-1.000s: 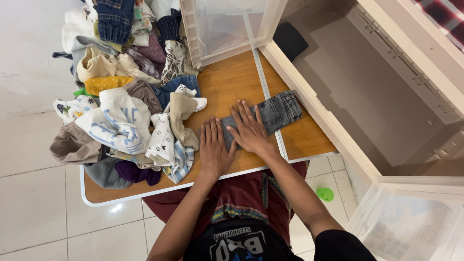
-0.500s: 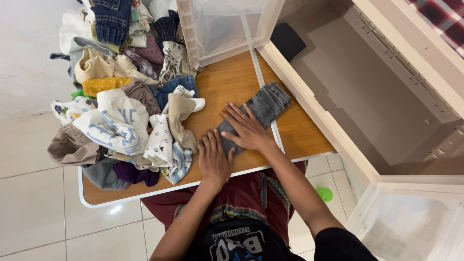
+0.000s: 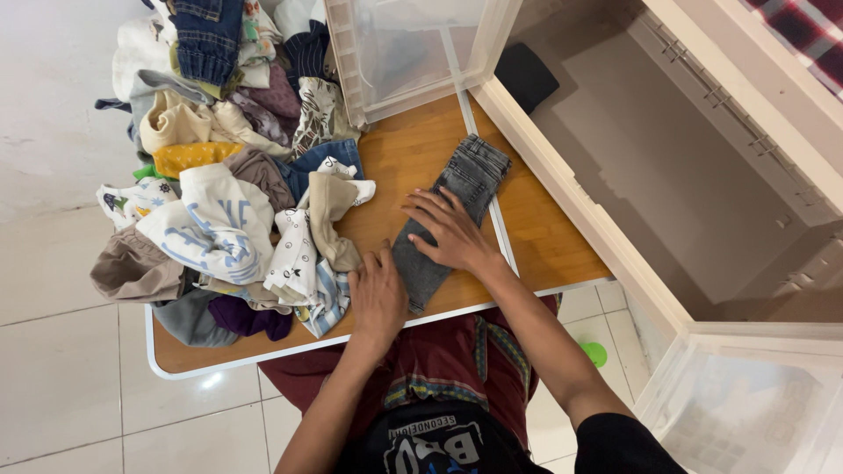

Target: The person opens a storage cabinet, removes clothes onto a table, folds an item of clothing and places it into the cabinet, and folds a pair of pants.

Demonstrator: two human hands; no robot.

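Presently both hands, left hand [image 3: 378, 294] and right hand [image 3: 450, 233], press flat with fingers spread, gripping nothing, on grey jeans [image 3: 452, 215] lying on the worktop [image 3: 413, 154].

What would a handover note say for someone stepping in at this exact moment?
Left hand: flat on the table, at the near end of the grey jeans.
Right hand: flat, fingers spread, pressing the jeans' middle.
Jeans: folded into a long narrow strip, lying diagonally.
Done: lengthwise fold.
Left: clothes pile unfolded on the table's left; clear bin at the far edge looks empty.
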